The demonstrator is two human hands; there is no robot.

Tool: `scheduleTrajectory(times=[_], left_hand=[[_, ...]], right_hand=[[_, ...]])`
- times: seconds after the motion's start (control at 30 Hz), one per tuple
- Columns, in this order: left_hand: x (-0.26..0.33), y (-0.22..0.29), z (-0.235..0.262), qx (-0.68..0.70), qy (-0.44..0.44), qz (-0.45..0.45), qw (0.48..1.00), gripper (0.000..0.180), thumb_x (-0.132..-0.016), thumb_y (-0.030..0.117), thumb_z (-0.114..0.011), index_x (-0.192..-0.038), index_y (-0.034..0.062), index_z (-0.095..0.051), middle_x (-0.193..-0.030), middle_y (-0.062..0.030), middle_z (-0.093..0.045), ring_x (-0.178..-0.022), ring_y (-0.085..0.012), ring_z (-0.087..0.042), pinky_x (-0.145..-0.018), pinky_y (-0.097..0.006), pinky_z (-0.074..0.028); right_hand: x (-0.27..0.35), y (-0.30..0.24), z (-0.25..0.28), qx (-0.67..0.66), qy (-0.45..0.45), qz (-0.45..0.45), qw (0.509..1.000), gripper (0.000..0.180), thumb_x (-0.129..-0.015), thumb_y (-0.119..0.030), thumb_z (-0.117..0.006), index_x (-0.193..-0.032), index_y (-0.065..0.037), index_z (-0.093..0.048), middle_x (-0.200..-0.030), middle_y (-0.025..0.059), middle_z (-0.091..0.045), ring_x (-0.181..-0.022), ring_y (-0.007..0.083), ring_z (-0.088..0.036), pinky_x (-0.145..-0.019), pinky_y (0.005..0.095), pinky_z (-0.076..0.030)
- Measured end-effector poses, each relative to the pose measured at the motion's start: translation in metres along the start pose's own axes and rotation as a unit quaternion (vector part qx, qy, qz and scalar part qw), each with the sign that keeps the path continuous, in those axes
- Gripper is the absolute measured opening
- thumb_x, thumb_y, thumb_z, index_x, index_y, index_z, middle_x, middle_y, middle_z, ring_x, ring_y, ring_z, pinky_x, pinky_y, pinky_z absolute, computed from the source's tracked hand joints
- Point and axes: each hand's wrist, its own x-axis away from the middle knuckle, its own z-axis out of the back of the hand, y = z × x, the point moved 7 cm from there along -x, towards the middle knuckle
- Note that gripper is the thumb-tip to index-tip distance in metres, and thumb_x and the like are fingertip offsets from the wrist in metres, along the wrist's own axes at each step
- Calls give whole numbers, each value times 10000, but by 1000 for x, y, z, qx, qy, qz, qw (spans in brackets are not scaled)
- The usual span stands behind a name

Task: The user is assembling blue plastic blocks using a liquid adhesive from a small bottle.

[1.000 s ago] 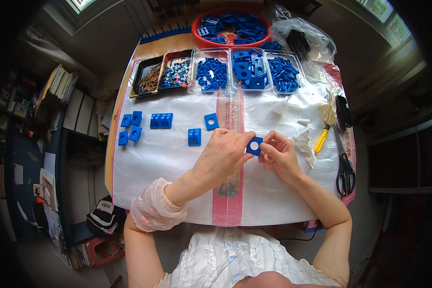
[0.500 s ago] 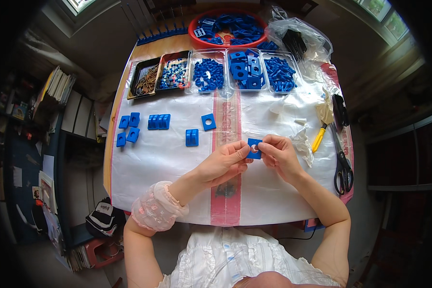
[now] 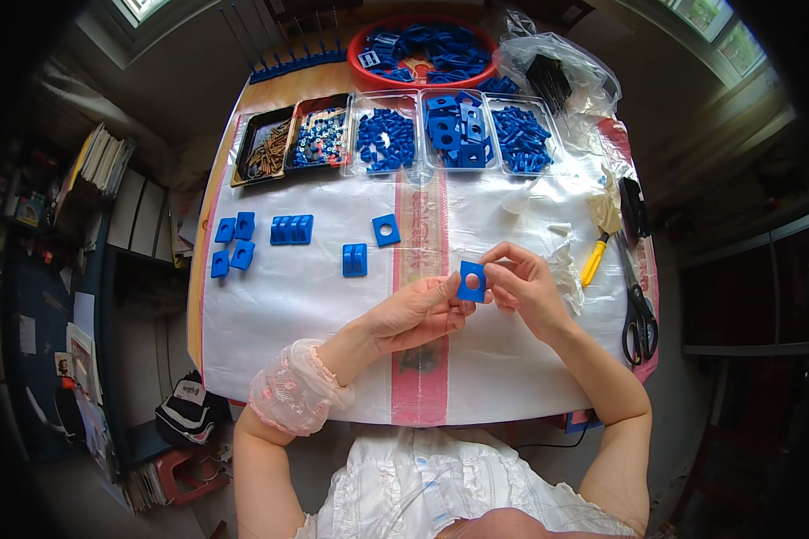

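Both hands are engaged on one piece. The left hand (image 3: 422,313) is nearly closed, its thumb and fingers gripping the left edge of a flat blue rectangular plastic plate with a round hole (image 3: 473,296); its other fingers curl loosely beneath. The right hand (image 3: 523,280) is narrow, thumb and forefinger pinching the plate's right edge toward the upper corner.

Compared with one second earlier, the left hand has rolled from knuckles-up to a more palm-up posture and sits lower; the hole, which then showed white sheet, now shows skin tone behind it.

The plate is held just right of the pink printed stripe (image 3: 420,395) on the desk covering. Its holed face points up toward the wearer; its long axis runs near-parallel to the stripe.

A second blue holed plate (image 3: 388,241) lies at the stripe's left edge; a ribbed blue plastic block (image 3: 354,260) lies farther left.
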Motion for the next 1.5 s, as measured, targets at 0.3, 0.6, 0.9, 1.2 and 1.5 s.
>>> scheduleTrajectory(times=[0.3, 0.6, 0.9, 1.2, 1.5], left_hand=[[3, 11, 5, 23, 36, -61, 997, 540, -982, 430, -538, -1348, 37, -477, -926, 20, -509, -759, -57, -425, -627, -200, -383], [9, 9, 9, 42, 50, -46, 997, 535, -1025, 432, -456, -1389, 40, -441, -632, 95, -227, -515, -17, -190, -431, -183, -161], [9, 8, 10, 50, 43, -42, 997, 514, -1032, 406, -456, -1405, 53, -437, -624, 94, -216, -510, -18, -188, -435, -188, -165], [9, 9, 9, 39, 53, -44, 997, 505, -1031, 392, -471, -1394, 42, -443, -628, 99, -230, -515, -15, -196, -439, -186, -165], [7, 8, 7, 3, 22, -52, 998, 548, -1011, 442, -481, -1374, 33, -452, -661, 93, -261, -546, -6, -230, -455, -176, -184]], right_hand=[[-8, -15, 37, -3, 146, 68, 987, 164, -952, -130, -561, -1079, -27, -553, -701, -30, -507, -547, 11, -402, -495, 185, -333], [-11, -33, 58, 25, 245, 171, 954, 444, -880, -60, -651, -1242, 8, -404, -799, -4, -510, -622, 52, -460, -560, 186, -373], [-41, -36, 69, 291, 225, 131, 921, 507, -814, -126, -761, -1237, 38, -535, -797, -16, -483, -637, 41, -456, -555, 197, -388], [-53, -39, 67, 331, 236, 117, 906, 328, -819, -150, -753, -1051, 46, -631, -708, -21, -506, -623, 56, -471, -558, 228, -391], [-7, -84, 32, 164, 125, 205, 957, 251, -825, -97, -685, -1039, 3, -598, -1023, 132, -701, -1009, 186, -664, -812, 288, -542]])
